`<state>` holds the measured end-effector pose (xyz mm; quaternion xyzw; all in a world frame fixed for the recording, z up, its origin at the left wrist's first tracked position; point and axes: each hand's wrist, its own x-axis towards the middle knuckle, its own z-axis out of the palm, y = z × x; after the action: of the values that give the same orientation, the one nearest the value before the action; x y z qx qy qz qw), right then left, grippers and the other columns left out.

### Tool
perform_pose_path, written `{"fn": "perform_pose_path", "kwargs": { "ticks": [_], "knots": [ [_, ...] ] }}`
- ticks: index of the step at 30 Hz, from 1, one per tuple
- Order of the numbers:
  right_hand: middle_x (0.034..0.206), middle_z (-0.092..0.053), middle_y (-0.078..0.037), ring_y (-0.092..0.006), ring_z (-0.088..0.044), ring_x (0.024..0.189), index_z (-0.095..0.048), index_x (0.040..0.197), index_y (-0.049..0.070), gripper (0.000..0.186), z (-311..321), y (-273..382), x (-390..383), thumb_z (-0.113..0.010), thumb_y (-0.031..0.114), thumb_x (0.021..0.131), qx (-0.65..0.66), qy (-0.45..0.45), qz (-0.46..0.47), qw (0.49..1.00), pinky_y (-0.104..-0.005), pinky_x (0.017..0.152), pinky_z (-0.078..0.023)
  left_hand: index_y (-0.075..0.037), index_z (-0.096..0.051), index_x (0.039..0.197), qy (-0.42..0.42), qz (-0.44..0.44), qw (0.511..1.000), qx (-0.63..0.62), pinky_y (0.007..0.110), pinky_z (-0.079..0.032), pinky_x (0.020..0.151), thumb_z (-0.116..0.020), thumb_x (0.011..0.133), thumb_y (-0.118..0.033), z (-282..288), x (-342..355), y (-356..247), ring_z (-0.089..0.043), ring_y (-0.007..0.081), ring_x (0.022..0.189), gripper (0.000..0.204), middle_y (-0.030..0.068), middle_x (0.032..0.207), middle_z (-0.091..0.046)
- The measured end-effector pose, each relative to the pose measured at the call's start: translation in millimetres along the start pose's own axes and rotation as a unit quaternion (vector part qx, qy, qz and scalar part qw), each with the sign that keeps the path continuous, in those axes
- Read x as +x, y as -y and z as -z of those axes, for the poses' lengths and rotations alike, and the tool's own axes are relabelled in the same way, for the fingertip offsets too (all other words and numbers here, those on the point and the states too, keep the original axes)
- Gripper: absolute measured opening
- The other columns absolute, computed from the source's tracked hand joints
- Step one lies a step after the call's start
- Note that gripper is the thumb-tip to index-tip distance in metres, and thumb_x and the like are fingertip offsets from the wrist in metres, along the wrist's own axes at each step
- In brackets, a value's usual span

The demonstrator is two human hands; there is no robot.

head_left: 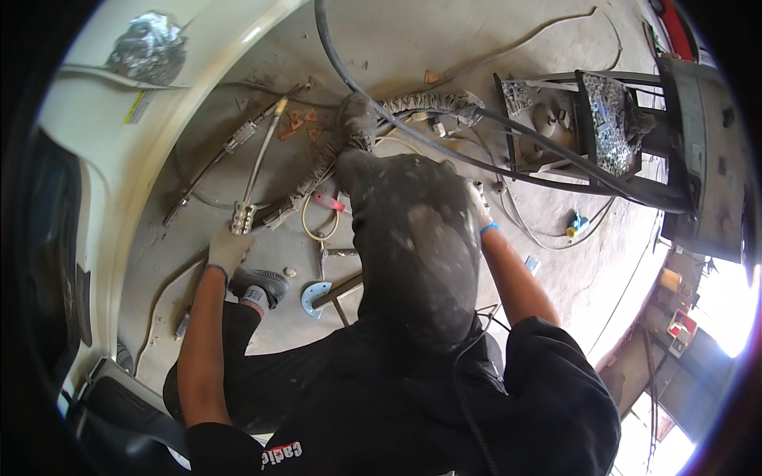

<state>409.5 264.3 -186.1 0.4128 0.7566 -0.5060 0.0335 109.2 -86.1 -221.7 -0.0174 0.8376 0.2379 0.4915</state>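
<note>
My left hand (228,247), in a pale work glove, is closed at the ribbed metal end of a long rod tool (259,163). The rod slants up and away over the floor to a yellowish tip. My right hand (479,208), gloved with a blue cuff, rests against the right side of my bent knee (429,238); its fingers are mostly hidden behind the leg. Left of the rod lies a second long metal tool (234,143) with a thick middle section. Between my legs are a red-handled tool (328,201), a yellowish cable loop (319,222) and a light-blue disc (315,300).
A pale vehicle body (151,143) rises along the left. A black hose (444,144) and a sleeved cable (425,103) cross the floor near my foot. At the right stands a dark rack (583,119) holding small metal parts. Broken orange-brown pieces (295,123) lie scattered.
</note>
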Motion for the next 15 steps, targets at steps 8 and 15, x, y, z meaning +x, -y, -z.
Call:
{"fn": "perform_pose_path", "kwargs": {
  "ticks": [8,15],
  "knots": [
    [0.097,-0.068,-0.008,-0.0135,-0.062,0.089,-0.065,0.108,-0.006,0.024,58,177,-88,-0.055,0.007,0.091,0.172,-0.109,0.141,0.969,-0.0281,0.084,-0.050,-0.005,-0.056,0.088,-0.049,-0.101,0.967,-0.228,0.027,-0.045,0.052,-0.065,0.073,-0.004,-11,-131,50,-0.056,0.0119,0.057,0.018,0.0020,0.069,-0.057],
    [0.117,-0.059,-0.010,-0.0166,-0.058,0.105,-0.046,0.137,0.002,0.052,-48,237,-185,-0.067,0.011,0.090,0.212,0.157,0.289,0.920,-0.0316,0.091,-0.049,-0.001,-0.058,0.096,-0.056,-0.249,0.909,-0.329,0.028,-0.050,0.054,-0.066,0.073,-0.003,-48,-272,53,-0.061,0.0126,0.061,0.024,0.0046,0.077,-0.062]
  ]
}}
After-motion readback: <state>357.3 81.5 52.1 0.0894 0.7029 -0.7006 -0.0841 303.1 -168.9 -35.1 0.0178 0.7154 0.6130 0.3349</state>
